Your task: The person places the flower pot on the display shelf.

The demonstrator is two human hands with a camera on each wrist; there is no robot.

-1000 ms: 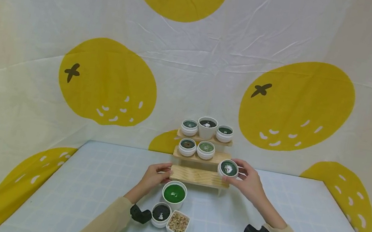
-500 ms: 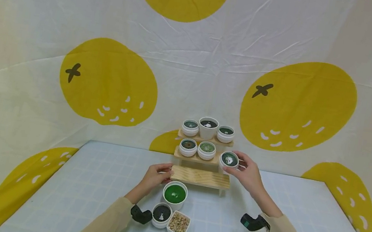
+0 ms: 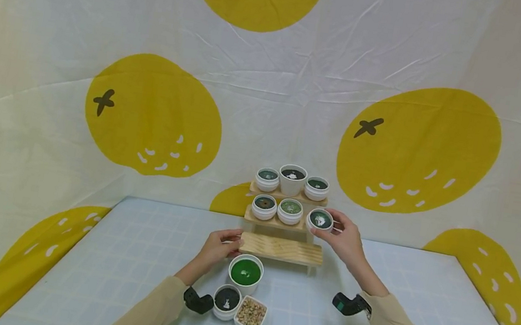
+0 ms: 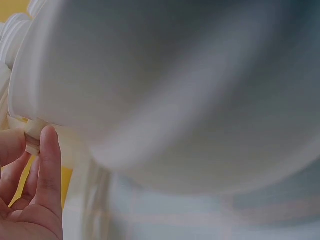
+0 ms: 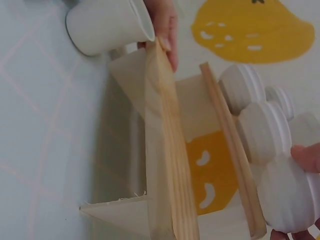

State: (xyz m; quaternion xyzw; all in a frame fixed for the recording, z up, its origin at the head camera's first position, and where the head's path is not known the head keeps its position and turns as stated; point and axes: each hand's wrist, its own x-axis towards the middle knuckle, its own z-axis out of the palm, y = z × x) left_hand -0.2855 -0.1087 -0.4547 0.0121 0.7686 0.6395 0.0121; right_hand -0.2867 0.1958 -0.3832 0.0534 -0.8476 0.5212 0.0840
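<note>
My right hand (image 3: 347,244) grips a small round white pot (image 3: 319,221) with a dark green, white-flecked top at the right end of the wooden tiered stand's (image 3: 281,249) middle step. In the right wrist view this pot (image 5: 286,194) is against that step's edge, beside another white pot (image 5: 263,131). My left hand (image 3: 214,249) pinches the left end of the bottom step; in the left wrist view thumb and fingers (image 4: 49,170) hold the wood edge. Two pots, one brown-centred (image 3: 264,207) and one light green (image 3: 290,211), share the middle step.
On the top step stand a taller dark-topped cup (image 3: 292,181) and two small pots. In front of the stand are a bright green cup (image 3: 245,274), a dark-topped pot (image 3: 226,302) and a square dish of beige bits (image 3: 250,316). A fruit-print cloth (image 3: 268,107) hangs behind.
The right hand has carried its pot up and slightly back from beside the bottom step to the middle step's right end. The left hand has kept its hold on the stand.
</note>
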